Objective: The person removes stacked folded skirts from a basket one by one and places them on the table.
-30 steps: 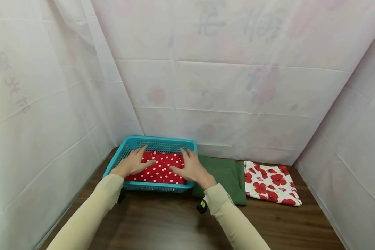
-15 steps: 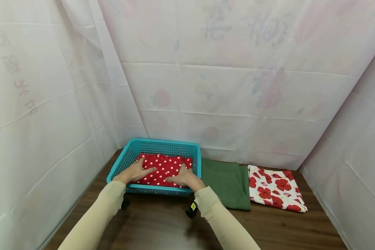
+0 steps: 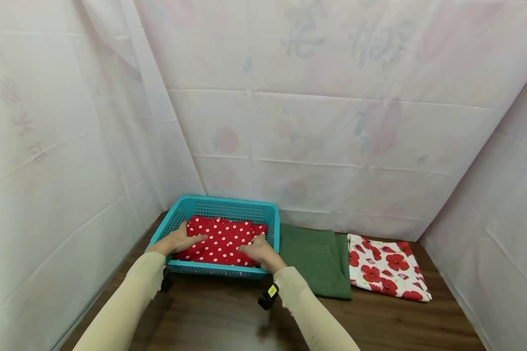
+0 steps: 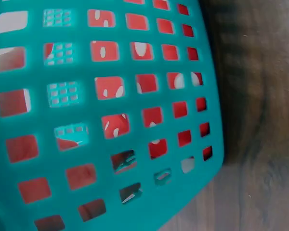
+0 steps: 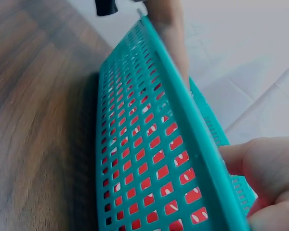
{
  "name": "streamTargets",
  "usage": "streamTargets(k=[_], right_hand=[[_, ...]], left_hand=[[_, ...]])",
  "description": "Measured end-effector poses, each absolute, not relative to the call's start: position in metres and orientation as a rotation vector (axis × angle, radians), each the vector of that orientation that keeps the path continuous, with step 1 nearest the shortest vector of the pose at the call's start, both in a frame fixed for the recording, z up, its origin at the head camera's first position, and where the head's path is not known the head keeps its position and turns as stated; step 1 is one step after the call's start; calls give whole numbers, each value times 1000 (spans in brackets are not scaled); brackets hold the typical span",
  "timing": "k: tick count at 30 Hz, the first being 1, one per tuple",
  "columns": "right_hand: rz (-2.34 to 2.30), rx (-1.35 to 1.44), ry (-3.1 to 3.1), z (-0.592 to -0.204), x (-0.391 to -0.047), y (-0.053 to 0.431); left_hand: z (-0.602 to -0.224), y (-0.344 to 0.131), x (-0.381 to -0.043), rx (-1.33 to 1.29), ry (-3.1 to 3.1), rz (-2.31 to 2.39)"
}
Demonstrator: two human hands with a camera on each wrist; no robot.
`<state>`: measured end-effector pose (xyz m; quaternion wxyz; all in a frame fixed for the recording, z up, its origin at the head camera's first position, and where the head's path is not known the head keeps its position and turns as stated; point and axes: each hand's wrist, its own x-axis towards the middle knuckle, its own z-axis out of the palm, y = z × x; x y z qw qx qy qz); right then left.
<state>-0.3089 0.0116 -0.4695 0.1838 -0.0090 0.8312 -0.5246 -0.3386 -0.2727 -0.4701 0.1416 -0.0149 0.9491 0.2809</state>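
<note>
A folded red cloth with white polka dots point(image 3: 221, 241) lies inside a blue plastic basket point(image 3: 228, 200). My left hand point(image 3: 177, 240) holds the cloth's left side, thumb over the top and fingers down beside it. At the opposite side my right hand point(image 3: 260, 251) grips the right edge, its thumb pointing inward over the dots. The fingertips of both hands are partly hidden. Through the holes of the basket wall point(image 4: 130, 106) the red cloth shows in the left wrist view. The right wrist view has the right hand point(image 5: 272, 180) just inside the rim.
A folded green cloth point(image 3: 314, 261) lies right of the basket. Beyond it is a folded white cloth with red flowers point(image 3: 388, 268). All rest on a brown wooden table point(image 3: 219, 312). White printed curtains point(image 3: 312, 146) enclose the table at the back and sides.
Both hands have come down from above the polka-dot cloth to its left and right sides. Their fingers, spread earlier, now reach down at the cloth's edges.
</note>
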Motion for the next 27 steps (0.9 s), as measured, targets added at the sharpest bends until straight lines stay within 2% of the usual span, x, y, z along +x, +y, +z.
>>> streamTargets(k=[9, 18, 27], right_hand=[[-1533, -65, 2243, -468, -305, -12], [-1588, -6, 2224, -469, -307, -18], [-1657, -62, 2224, -478, -315, -18]], left_hand=[[-471, -304, -346, -51, 2833, 782], [-465, -299, -349, -28, 2736, 855], [-472, -300, -352, 193, 2596, 1023]])
